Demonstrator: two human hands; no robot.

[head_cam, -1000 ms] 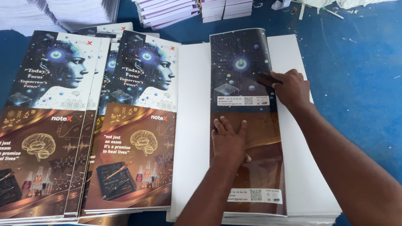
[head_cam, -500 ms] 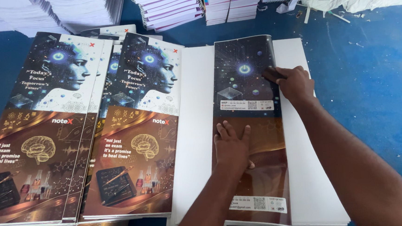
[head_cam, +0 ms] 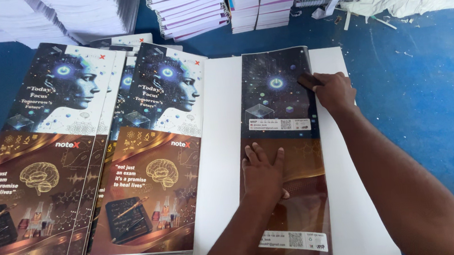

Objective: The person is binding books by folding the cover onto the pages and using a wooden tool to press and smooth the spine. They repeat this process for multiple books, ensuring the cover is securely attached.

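Pressing flat, the left hand (head_cam: 263, 173) pinned the folded cover (head_cam: 283, 140), its length running away toward the right hand (head_cam: 333, 90), fingers pinching its far edge.

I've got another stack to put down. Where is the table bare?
Bare blue table lies right of the white sheets. The back is crowded with paper stacks, the left with printed covers. The left hand and right hand press the folded cover.

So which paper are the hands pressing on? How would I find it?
On the blue table, look right of the cover piles to the white sheets. On them lies the folded cover, a tall narrow dark strip, under the left hand and right hand. It shows no face.
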